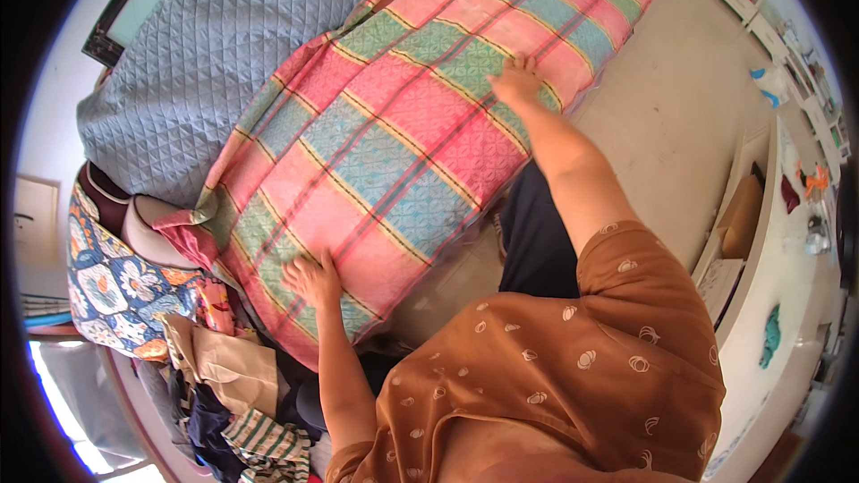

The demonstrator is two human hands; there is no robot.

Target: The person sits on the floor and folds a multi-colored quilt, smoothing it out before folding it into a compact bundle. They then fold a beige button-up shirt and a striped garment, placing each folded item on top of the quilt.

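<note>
A plaid bedcover (402, 141) in pink, green and blue is spread over a long raised surface before me. My left hand (314, 280) rests palm down on its near-left end, fingers apart. Farther along, near the right edge, my right hand (517, 82) lies palm down on a green and pink part, slightly blurred, its fingers apart. Neither hand grips the cloth. Beside the plaid cover lies a grey-blue quilted cover (208, 60), partly under its bunched far edge. What lies beneath the plaid cover is hidden.
At the left are a rounded grey padded piece (151, 231), a floral cloth (121, 288), a tan bag (235, 362) and piled clothes (268, 443). A pale floor (664, 121) runs along the right. Beyond it stands a long white cabinet (751, 295) with a cardboard box (741, 215).
</note>
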